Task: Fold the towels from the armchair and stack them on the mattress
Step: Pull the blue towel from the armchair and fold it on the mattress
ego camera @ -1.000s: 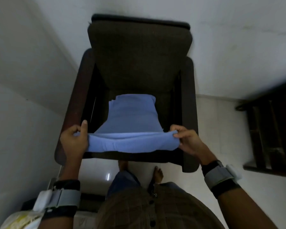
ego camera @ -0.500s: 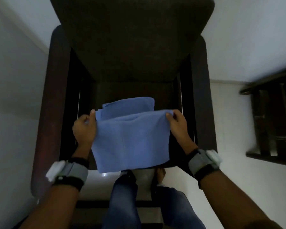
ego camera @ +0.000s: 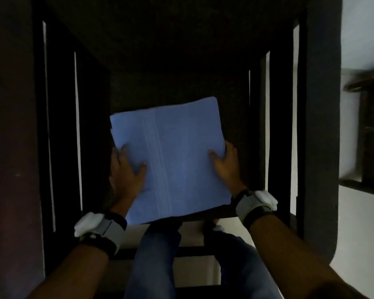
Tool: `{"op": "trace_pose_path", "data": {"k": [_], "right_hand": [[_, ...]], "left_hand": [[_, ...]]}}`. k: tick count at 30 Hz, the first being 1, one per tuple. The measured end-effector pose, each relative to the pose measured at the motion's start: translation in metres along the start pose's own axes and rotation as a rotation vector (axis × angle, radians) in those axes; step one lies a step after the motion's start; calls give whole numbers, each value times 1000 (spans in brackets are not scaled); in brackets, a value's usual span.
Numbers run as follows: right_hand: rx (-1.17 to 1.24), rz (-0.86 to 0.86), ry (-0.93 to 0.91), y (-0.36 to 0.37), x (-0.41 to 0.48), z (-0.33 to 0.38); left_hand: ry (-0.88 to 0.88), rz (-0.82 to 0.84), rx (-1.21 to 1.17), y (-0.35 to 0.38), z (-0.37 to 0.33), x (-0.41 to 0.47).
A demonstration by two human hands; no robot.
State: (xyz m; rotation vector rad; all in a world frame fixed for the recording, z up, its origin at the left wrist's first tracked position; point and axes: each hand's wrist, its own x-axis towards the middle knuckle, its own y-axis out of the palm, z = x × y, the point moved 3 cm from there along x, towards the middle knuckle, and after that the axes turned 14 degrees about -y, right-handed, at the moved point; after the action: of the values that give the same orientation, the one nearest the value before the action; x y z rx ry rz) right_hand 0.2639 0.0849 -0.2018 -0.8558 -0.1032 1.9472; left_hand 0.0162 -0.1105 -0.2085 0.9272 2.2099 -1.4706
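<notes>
The towel (ego camera: 171,160) is a light blue, flat, roughly square fold lying on the dark seat of the armchair (ego camera: 320,126), its near edge reaching the front of the seat and hanging just past it. Nearest the camera are the person's legs in blue jeans (ego camera: 153,260), standing at the chair's front, with pale floor showing between them. Both forearms reach forward, each wrist wrapped in a grey band carrying a white block. The left hand (ego camera: 125,175) lies on the towel's left border, thumb on top of the cloth and the other fingers (ego camera: 123,150) spread flat near the edge; whether any of them curl under the fold cannot be told. The right hand (ego camera: 226,162) is at the right border, thumb pressed on top and the remaining fingers wrapped round the edge, so it pinches the cloth. Woven stripes run lengthwise down the towel left of its middle, and its surface looks smooth, with neat corners at the far side. Beyond it the seat and backrest are nearly black. Past the right armrest, dark wooden furniture (ego camera: 367,134) stands against a pale wall.
</notes>
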Motion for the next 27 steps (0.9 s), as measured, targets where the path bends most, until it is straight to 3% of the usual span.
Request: {"op": "trace_pose_path", "data": {"k": [3, 6, 10, 14, 17, 21, 24, 27], "right_hand": [[234, 63, 143, -8, -29, -20], [161, 62, 74, -24, -46, -28], [22, -4, 44, -34, -67, -35], [105, 303, 217, -28, -90, -48], [-121, 432, 49, -31, -84, -47], [-44, 565, -10, -34, -73, -18], [-295, 648, -38, -31, -73, -13], [-650, 409, 119, -51, -79, -45]], "left_hand": [[-209, -12, -178, 6, 25, -23], [-354, 32, -358, 1, 50, -31], [-458, 122, -387, -3, 59, -55], [-444, 176, -396, 5, 61, -80], [-440, 202, -452, 9, 66, -83], [-467, 96, -544, 7, 68, -83], [-451, 68, -566, 9, 76, -86], [-479, 73, -552, 12, 80, -85]]}}
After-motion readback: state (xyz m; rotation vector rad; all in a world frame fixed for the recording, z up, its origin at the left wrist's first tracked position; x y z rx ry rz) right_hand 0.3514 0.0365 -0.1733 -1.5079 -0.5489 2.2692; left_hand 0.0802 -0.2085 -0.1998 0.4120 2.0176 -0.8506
